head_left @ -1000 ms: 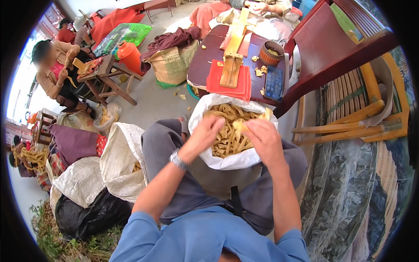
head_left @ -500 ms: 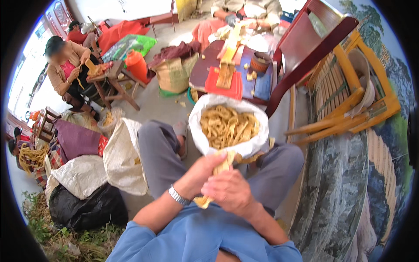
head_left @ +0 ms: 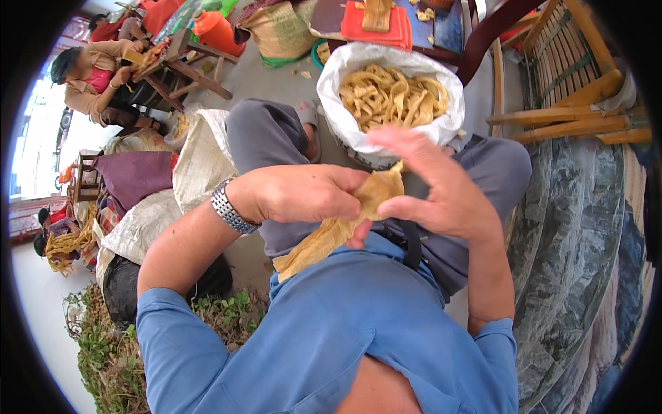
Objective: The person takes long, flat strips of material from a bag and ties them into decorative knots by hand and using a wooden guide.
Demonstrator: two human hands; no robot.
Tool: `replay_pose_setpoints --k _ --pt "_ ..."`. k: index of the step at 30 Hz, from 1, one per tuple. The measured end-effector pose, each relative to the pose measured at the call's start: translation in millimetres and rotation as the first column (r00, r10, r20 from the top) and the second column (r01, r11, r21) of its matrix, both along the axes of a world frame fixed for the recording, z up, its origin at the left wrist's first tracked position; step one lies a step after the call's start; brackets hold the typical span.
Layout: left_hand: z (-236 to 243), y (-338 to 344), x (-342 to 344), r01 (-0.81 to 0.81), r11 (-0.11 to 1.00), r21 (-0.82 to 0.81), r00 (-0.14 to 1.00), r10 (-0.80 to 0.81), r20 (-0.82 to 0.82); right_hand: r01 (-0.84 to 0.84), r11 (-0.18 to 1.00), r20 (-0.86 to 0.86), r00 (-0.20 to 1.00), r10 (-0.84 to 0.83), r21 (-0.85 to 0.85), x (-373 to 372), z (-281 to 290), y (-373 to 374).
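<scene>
My left hand (head_left: 300, 196), with a metal watch on its wrist, grips a wrinkled yellowish-tan strip (head_left: 324, 241) of thin, leathery-looking material. One end of the strip hangs toward my belly; the other spreads out wider past my fingers. My right hand (head_left: 448, 196) is beside that wide end, fingers stretched out and lifted, slightly blurred. Its thumb lies close to the strip's edge; whether it touches, I cannot tell. Between my knees stands a white woven sack (head_left: 352, 62), its rim rolled open, filled with curled strips (head_left: 393, 96) of the same tan colour.
Ahead is a low table with a red cloth (head_left: 396, 31) and a wooden block (head_left: 376, 14). A wooden slatted chair (head_left: 572, 62) stands right. White sacks (head_left: 203, 155) and a black bag (head_left: 124, 290) lie left. Another person (head_left: 100, 83) sits at a wooden stool (head_left: 186, 65).
My right hand has come off the strip and opened, moving up and right. My left hand keeps its hold. The view has tilted down toward my lap, so the far table slides upward.
</scene>
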State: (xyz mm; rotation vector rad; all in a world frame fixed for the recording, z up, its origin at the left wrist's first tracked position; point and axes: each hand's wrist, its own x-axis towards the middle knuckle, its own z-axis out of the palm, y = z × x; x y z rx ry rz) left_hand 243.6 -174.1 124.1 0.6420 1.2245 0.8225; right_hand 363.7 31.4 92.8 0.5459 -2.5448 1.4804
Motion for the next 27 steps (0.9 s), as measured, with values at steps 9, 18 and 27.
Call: replay_pose_setpoints --k 9,18,27 --pt "8 -15 -29 0.126 0.976 -0.178 0.972 -0.158 -0.176 -0.161 0.980 0.450 0.871 0.196 -0.116 -14 -10 -7" --pt "5 -21 -32 0.336 0.936 -0.104 0.896 -0.352 -0.271 -0.290 0.956 0.382 0.890 0.249 0.053 -10 -15 -18" --pt "38 -27 -28 0.277 0.931 -0.237 0.940 -0.314 -0.133 -0.142 0.882 -0.141 0.964 0.227 0.450 10 27 -25"
